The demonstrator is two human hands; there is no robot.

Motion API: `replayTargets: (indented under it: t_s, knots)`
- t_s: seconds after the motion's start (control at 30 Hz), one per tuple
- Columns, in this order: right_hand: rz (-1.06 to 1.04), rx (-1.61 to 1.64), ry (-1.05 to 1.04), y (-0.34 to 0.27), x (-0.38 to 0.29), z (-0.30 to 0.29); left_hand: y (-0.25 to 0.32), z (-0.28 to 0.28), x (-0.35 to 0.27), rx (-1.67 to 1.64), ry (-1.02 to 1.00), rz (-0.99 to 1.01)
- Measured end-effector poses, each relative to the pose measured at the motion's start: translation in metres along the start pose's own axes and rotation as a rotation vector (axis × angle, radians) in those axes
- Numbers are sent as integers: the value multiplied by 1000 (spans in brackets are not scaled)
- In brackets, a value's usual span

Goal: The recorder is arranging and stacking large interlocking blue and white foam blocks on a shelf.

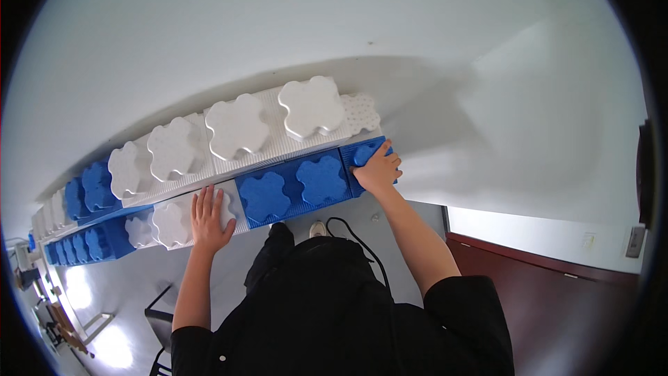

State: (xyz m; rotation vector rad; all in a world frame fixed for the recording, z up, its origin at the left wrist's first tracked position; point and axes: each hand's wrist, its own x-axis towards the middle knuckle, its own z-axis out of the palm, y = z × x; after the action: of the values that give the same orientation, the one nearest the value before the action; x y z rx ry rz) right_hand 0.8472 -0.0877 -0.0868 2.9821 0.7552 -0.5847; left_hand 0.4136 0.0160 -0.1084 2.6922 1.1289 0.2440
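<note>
Before me stand rows of large foam-like building blocks with clover-shaped studs. My left hand [209,219] lies flat on a white block [240,227] in the near row, covering part of its stud, thumb spread. With thumb and fingers on either side, my right hand [378,168] grips a small blue block [360,188] at the row's right end, partly hiding its stud. Between my hands sits a longer blue block [292,209] with two studs. Behind it runs a higher row of white blocks [276,143], and a low white stud [360,114] with dimples shows at its right end.
A pale wall [334,21] rises behind the blocks. More blue blocks [107,245] continue leftward. A black cable [360,244] trails by my feet. A dark chair [159,324] stands lower left, and a dark red panel [532,292] with a glossy face is lower right.
</note>
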Motion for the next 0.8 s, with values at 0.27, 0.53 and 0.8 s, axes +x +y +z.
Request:
replayTargets:
  t_s: [0.27,0.53,0.8]
  knots:
    - [-212,309,-267,54,45,-27,26,25,-28,238,83,-278]
    - [-584,-139,-567,27,23,-77,90,22,-77,95,142,-633]
    - [-672,-184,-365,30,28,-47,125,16,-117,30,222,-664]
